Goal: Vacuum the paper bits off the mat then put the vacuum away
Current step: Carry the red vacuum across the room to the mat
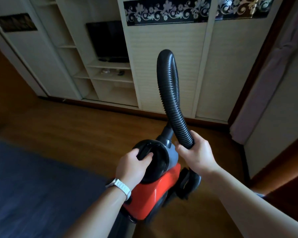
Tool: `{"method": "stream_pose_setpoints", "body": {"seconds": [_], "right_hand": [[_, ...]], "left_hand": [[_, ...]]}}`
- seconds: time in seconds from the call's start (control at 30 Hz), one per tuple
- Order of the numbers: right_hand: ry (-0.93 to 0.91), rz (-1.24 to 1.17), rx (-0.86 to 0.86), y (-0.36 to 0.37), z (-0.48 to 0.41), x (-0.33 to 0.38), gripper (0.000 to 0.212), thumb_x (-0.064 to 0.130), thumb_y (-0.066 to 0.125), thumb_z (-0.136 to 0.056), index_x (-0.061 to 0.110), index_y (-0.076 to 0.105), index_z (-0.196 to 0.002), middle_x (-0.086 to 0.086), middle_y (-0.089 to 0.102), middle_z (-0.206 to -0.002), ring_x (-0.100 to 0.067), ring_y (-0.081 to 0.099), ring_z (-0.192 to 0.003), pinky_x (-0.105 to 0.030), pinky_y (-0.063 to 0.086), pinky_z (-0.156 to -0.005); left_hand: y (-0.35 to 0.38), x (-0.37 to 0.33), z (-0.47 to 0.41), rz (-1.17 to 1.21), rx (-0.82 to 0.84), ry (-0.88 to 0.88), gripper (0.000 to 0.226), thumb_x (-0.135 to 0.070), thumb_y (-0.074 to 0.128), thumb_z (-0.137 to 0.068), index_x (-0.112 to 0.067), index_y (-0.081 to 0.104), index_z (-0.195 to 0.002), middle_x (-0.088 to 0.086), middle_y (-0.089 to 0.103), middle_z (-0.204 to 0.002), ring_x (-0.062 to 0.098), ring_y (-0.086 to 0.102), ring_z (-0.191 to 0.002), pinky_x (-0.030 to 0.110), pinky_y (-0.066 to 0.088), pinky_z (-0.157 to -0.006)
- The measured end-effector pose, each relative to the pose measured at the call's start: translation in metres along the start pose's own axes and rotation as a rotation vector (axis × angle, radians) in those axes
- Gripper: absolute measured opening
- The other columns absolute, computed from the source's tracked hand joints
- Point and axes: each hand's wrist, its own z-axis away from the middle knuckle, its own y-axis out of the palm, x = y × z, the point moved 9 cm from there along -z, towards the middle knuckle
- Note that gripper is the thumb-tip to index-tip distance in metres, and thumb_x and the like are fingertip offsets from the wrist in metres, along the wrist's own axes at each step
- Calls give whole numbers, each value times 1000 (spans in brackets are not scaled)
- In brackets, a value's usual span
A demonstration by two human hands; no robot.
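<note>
Over wood floor (72, 133), left hand (131, 167) curled round red vacuum (153, 191) handle (145, 149), right hand (196, 155) gripping ribbed hose (170, 86)

no readable text, no labels, brands or numbers, only floral ornament on the wardrobe band (167, 12)

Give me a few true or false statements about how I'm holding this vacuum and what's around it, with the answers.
1. The left hand grips the black handle of the vacuum. True.
2. The right hand holds nothing. False: it grips the ribbed black hose.
3. The vacuum's body is blue. False: it is red.
4. The dark blue mat lies left of the vacuum. True.
5. The white watch is on the right wrist. False: it is on the left wrist.
</note>
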Motion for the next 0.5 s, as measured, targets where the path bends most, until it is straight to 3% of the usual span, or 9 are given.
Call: {"method": "stream_pose_setpoints", "body": {"seconds": [0.2,0.5], "right_hand": [[-7,21,48,0,-75,-14,14,26,73,-80,23,59,-84,-9,61,-68,-12,50,-54,-43,48,-52],[62,47,26,14,-216,-49,15,22,74,-80,29,60,-80,3,59,-59,-2,49,-47,-24,42,-44]], "left_hand": [[11,-23,-64,-2,-43,-11,44,-53,64,-82,-15,51,-63,-2,59,-57,15,58,-55,28,40,-46],[62,-34,-218,-19,34,-5,42,-53,64,-82,-15,56,-65,-2,62,-59,11,58,-55,28,41,-46]]}}
